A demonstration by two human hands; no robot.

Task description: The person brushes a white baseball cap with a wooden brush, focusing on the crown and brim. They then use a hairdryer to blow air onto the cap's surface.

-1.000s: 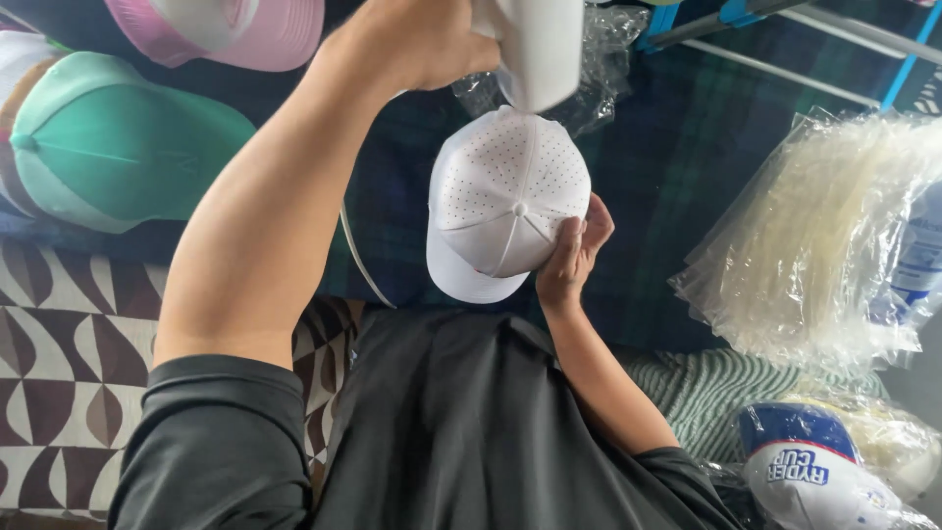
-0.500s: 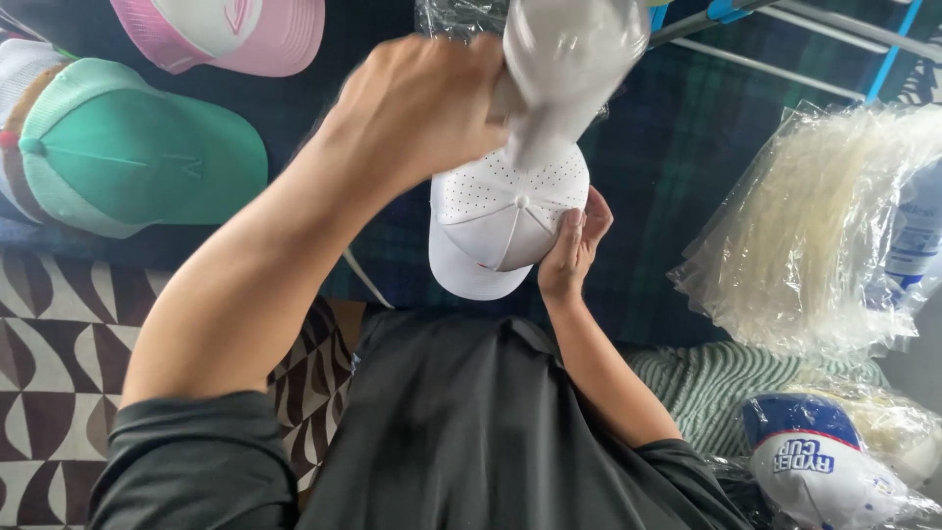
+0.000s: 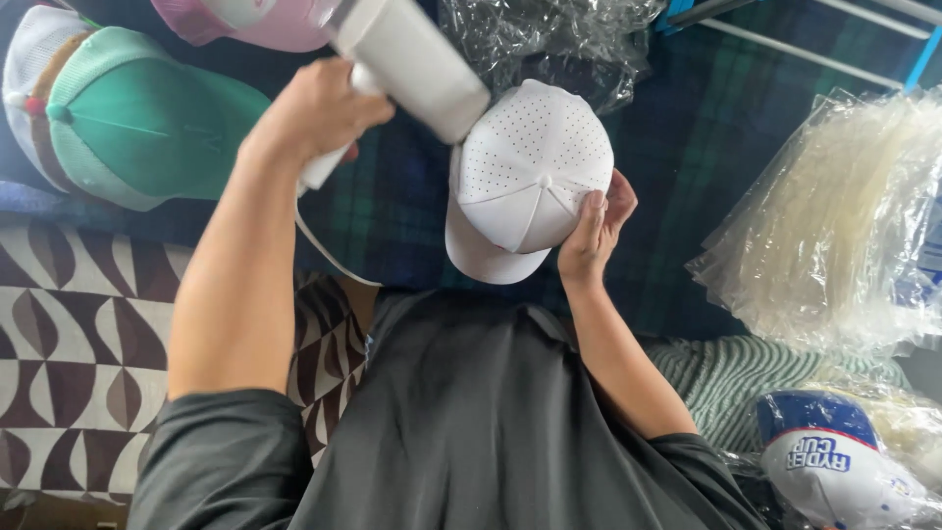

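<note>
Right hand (image 3: 595,228) grasps the white perforated cap (image 3: 530,177) from its right side, fingers wrapped over the crown edge and thumb behind, brim pointing back toward the person's torso. Left hand (image 3: 316,110) is clenched on the handle of a white handheld appliance (image 3: 407,61), looks like a steamer, can't confirm. Its body runs diagonally from that hand down-right, and the head end sits at the cap's upper-left panel, touching or just off it; can't tell which. So the cap lies right of the left hand, along the appliance's long axis. A thin cord (image 3: 329,257) hangs below the left hand. Farther left of it: teal cap (image 3: 147,123). Beyond: pink cap (image 3: 265,22).
</note>
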